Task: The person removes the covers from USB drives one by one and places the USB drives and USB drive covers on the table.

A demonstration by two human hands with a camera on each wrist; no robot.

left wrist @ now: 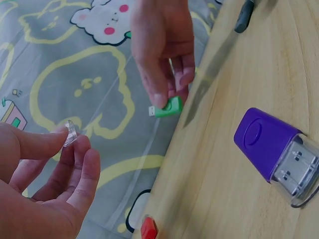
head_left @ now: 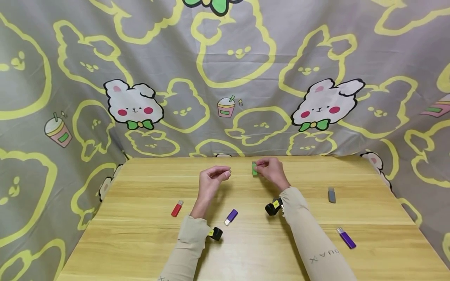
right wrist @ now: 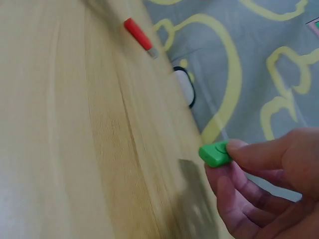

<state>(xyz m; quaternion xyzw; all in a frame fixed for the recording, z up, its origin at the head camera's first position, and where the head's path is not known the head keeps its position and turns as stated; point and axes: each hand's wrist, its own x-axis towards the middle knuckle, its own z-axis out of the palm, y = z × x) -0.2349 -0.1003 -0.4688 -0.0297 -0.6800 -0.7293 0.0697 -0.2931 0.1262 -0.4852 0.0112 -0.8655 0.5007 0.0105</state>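
Note:
Between thumb and fingers, my right hand (head_left: 270,171) pinches a green USB stick (head_left: 254,169) above the far part of the table. Its bare metal plug (left wrist: 152,111) shows in the left wrist view. My left hand (head_left: 212,179) pinches a small clear plastic cap (left wrist: 71,134), held apart from the stick. Nearest to the left forearm lie a purple USB stick (head_left: 231,217) with a clear cap over its plug and, farther left, a red USB stick (head_left: 177,208).
On the right side of the wooden table (head_left: 140,242) lie a grey USB stick (head_left: 331,195) and another purple USB stick (head_left: 346,238). A patterned grey curtain (head_left: 183,58) hangs behind the table's far edge and along the sides.

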